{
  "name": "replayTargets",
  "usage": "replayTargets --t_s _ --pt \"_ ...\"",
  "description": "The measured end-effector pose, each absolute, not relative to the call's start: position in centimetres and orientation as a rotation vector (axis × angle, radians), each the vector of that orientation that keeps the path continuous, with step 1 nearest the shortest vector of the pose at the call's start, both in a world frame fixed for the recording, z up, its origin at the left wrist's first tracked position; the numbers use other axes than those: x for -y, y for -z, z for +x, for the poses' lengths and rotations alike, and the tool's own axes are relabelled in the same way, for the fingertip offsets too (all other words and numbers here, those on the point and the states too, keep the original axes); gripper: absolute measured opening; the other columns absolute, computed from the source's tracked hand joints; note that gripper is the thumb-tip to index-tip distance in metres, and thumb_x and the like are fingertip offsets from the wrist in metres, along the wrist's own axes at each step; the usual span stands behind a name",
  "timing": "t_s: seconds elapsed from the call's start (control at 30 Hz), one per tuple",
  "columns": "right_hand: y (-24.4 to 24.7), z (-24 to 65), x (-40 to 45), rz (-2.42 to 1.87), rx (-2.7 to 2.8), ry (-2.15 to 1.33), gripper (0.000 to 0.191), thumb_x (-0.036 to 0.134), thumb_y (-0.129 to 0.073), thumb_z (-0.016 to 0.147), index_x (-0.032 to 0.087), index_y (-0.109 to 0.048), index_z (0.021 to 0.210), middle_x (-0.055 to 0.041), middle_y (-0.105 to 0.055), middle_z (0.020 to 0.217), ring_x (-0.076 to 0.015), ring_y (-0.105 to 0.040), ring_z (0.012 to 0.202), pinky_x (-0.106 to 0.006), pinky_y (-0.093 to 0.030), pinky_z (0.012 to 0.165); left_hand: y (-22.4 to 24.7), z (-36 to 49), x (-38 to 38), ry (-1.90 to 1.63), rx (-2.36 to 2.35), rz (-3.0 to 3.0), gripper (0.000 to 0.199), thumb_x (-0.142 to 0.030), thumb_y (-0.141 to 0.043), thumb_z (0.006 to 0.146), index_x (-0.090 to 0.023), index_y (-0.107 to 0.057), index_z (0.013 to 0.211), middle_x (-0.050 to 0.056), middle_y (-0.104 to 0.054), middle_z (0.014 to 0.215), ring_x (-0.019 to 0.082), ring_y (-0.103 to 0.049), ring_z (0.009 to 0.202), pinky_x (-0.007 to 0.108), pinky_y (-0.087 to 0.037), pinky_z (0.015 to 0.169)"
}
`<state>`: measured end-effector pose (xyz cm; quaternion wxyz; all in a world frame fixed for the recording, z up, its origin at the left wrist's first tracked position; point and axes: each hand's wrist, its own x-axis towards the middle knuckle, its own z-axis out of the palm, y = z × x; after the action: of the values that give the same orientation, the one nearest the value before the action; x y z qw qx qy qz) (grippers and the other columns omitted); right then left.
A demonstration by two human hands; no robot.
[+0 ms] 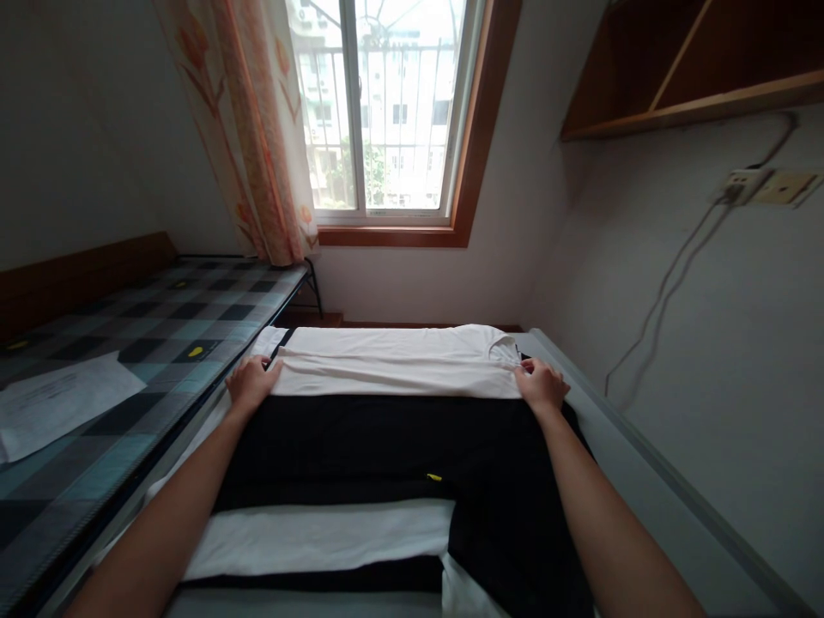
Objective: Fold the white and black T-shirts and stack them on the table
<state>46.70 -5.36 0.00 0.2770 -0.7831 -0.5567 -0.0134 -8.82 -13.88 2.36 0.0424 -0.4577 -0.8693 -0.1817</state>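
A white T-shirt (386, 373), partly folded over, lies across the far end of the table, its neckline at the right. My left hand (253, 384) pinches its left end, fingers closed on the fabric. At the collar end, my right hand (541, 384) grips the cloth between thumb and fingers. Nearer to me, a black shirt (373, 438) with a small yellow mark is spread flat under the white one. White cloth (328, 536) shows as a band below the black part, and its sleeve end is partly out of view.
On the left is a bed with a checked mattress (193, 300) and a sheet of paper (70, 399). An orange curtain (257, 129) hangs by the window (386, 112). A wall socket (747, 184) with a cable and a wooden shelf (695, 103) are at the right.
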Motion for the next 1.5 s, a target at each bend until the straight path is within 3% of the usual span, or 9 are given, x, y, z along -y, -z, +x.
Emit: replayTargets --t_s 0.1,0.27,0.43,0.57,0.93,1.07,1.2,1.3,1.5 --pt "0.5 47.0 4.8 -2.025 1.445 -0.017 0.024 0.031 -0.051 0.078 0.019 -0.066 0.092 -0.0107 -0.068 0.096 -0.0284 -0.058 0.091 -0.045 -0.038 0.085 -2.2 -9.8 13.8 0.597 2.653 -1.49 0.042 -0.052 -0.05 0.081 -0.017 -0.069 0.095 0.016 -0.07 0.104 0.035 -0.062 0.1 0.041 -0.045 0.083" --pt "1.0 47.5 4.0 -1.843 1.348 -0.162 0.026 0.032 -0.053 0.074 0.018 -0.066 0.091 -0.0124 -0.07 0.095 -0.0257 -0.062 0.089 -0.036 -0.045 0.081 -2.1 -9.6 13.3 0.734 2.547 -1.514 0.03 -0.041 -0.048 0.083 -0.018 -0.067 0.09 0.011 -0.072 0.098 0.028 -0.065 0.095 0.032 -0.047 0.077" --pt "0.9 47.7 3.9 -1.8 1.355 -0.266 0.036 0.03 -0.053 0.074 0.013 -0.067 0.102 -0.0157 -0.07 0.102 -0.0264 -0.064 0.096 -0.034 -0.047 0.085 -2.7 -9.4 13.4 0.828 2.586 -1.462 0.031 -0.042 -0.048 0.083 -0.019 -0.065 0.096 0.011 -0.072 0.091 0.029 -0.066 0.089 0.033 -0.047 0.074" --pt "0.9 47.7 4.0 -1.841 1.421 -0.294 0.034 0.035 -0.055 0.077 0.015 -0.071 0.098 -0.0156 -0.07 0.106 -0.028 -0.063 0.1 -0.035 -0.047 0.085 -2.7 -10.1 13.3 0.829 2.667 -1.436 0.034 -0.042 -0.05 0.081 -0.018 -0.065 0.098 0.011 -0.071 0.084 0.029 -0.067 0.084 0.031 -0.048 0.068" --pt "0.8 47.6 3.8 -1.965 1.336 -0.187 0.03 0.037 -0.056 0.076 0.021 -0.075 0.094 -0.0121 -0.072 0.1 -0.0277 -0.065 0.087 -0.035 -0.048 0.072 -2.9 -11.6 13.6 0.601 2.768 -1.477 0.031 -0.042 -0.054 0.075 -0.017 -0.067 0.087 0.01 -0.068 0.071 0.026 -0.066 0.069 0.028 -0.046 0.056" --pt "0.4 47.1 4.4 -2.026 1.379 -0.166 0.032 0.037 -0.053 0.08 0.022 -0.073 0.1 -0.0127 -0.071 0.102 -0.0281 -0.063 0.088 -0.037 -0.047 0.072 -3.3 -11.2 13.7 0.545 2.801 -1.452 0.03 -0.043 -0.055 0.074 -0.019 -0.067 0.087 0.01 -0.069 0.071 0.027 -0.066 0.069 0.029 -0.046 0.056" --pt "-0.5 46.1 5.6 -2.067 1.481 0.126 0.034 0.032 -0.048 0.085 0.017 -0.071 0.105 -0.0161 -0.066 0.109 -0.0322 -0.057 0.101 -0.044 -0.042 0.083 -3.8 -10.3 14.1 0.382 2.813 -1.388 0.032 -0.045 -0.055 0.075 -0.021 -0.068 0.09 0.014 -0.07 0.083 0.033 -0.066 0.08 0.036 -0.049 0.063" --pt "-1.1 44.5 6.1 -1.893 1.617 0.298 0.037 0.032 -0.043 0.088 0.016 -0.07 0.107 -0.0156 -0.062 0.118 -0.0315 -0.052 0.109 -0.046 -0.038 0.092 -3.7 -8.7 14.4 0.408 2.555 -1.462 0.037 -0.041 -0.049 0.081 -0.019 -0.065 0.107 0.018 -0.067 0.105 0.036 -0.063 0.098 0.044 -0.048 0.079" --pt "-0.5 39.8 6.6 -1.56 2.177 0.131 0.052 0.05 -0.032 0.094 0.02 -0.058 0.129 -0.0113 -0.048 0.142 -0.0267 -0.04 0.131 -0.041 -0.031 0.105 -2.0 -4.5 13.8 0.466 2.053 -2.103 0.048 -0.044 -0.039 0.09 -0.022 -0.055 0.13 0.011 -0.047 0.143 0.029 -0.037 0.135 0.045 -0.029 0.107"
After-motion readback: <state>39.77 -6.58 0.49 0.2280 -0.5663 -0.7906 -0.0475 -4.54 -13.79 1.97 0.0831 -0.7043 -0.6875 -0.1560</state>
